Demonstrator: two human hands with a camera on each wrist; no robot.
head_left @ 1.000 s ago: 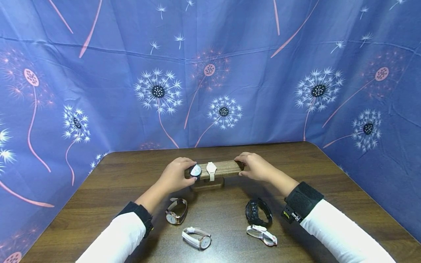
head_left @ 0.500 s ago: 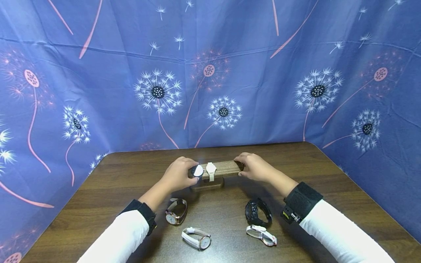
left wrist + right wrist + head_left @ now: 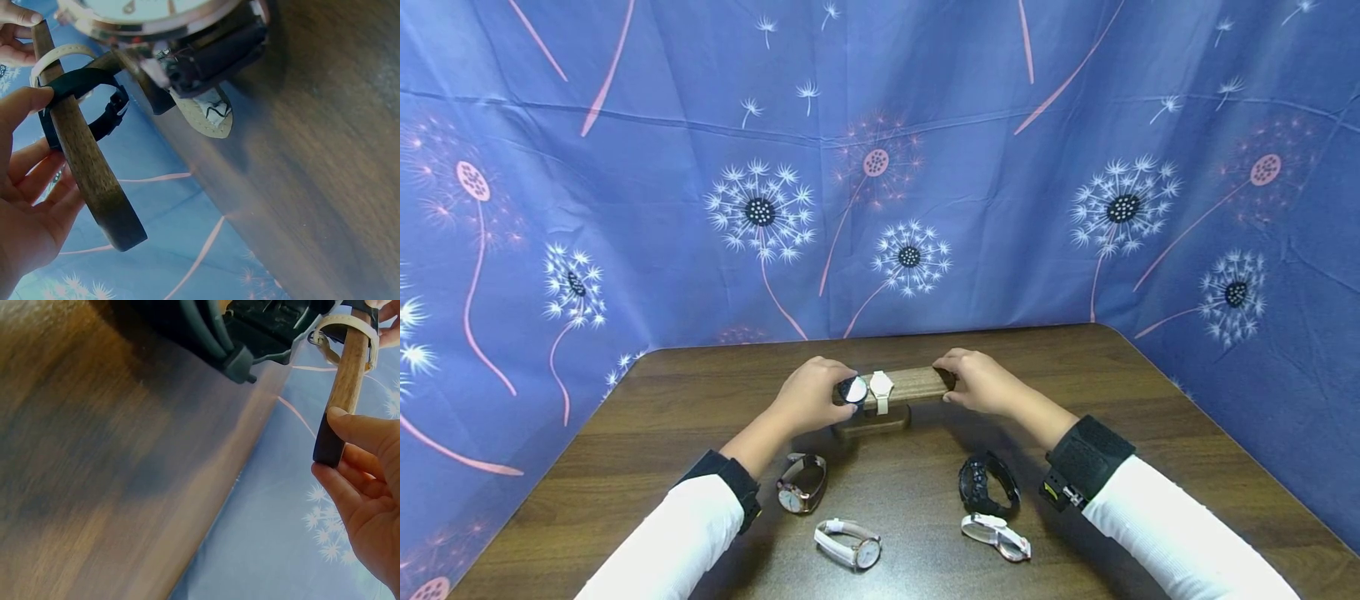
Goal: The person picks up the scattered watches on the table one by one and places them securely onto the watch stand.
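One blue dandelion-print cloth (image 3: 1015, 250) hangs behind the brown wood-grain table (image 3: 1120, 375) on my feed. Both arms, in white sleeves (image 3: 1187, 525) with black wristbands (image 3: 1090, 457), reach forward and angle in toward each other. I see the wooden watch stand (image 3: 872, 421) between the hands, its bar (image 3: 917, 383) spanning from one to the other. The left hand (image 3: 805, 396) has thumb and fingers bent around the black-strapped watch (image 3: 856, 390), pinching it where its strap loops round the bar. The right hand (image 3: 981, 382) pinches the bar's right end, thumb opposite fingers. Just beside the black-strapped watch, a cream watch (image 3: 882, 385) also encircles the bar. Nearer my camera, a chunky black watch (image 3: 977, 487), brown-strapped watch (image 3: 792, 500), white-strapped watch (image 3: 867, 552) and slim white watch (image 3: 1013, 546) lie on the table.
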